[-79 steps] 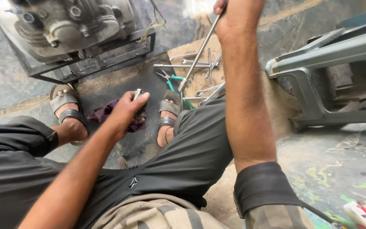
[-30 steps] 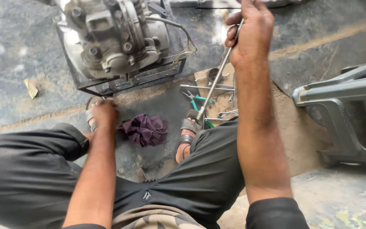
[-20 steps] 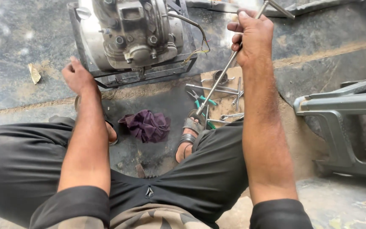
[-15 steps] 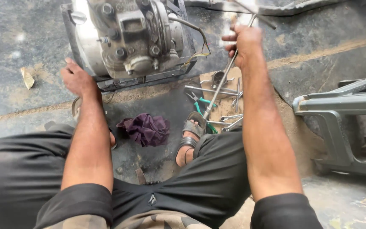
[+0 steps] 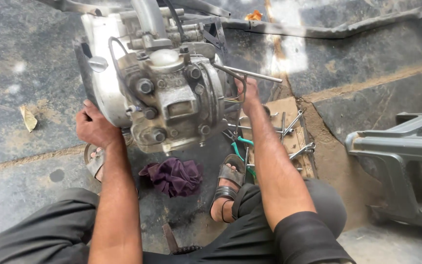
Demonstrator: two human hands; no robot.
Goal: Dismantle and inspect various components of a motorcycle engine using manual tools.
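I see the motorcycle engine (image 5: pixel 164 90) sitting on the concrete floor (image 5: pixel 367 73) between my knees. My left hand (image 5: pixel 94 128) clamps its casing edge, steadying it. My right hand (image 5: pixel 250 93), grip closed on a T-handle wrench (image 5: pixel 250 74), meets the engine's right side. A purple rag (image 5: pixel 174 177) lies below; spanners (image 5: pixel 289 132) beside.

I see bright, even daylight. A washed-out glare patch sits on the ground just right of the engine (image 5: pixel 167 93), whose pale casing shines along its left side. Shadows below the engine are soft and short. The engine is sharp; the ground left of it looks smeared.
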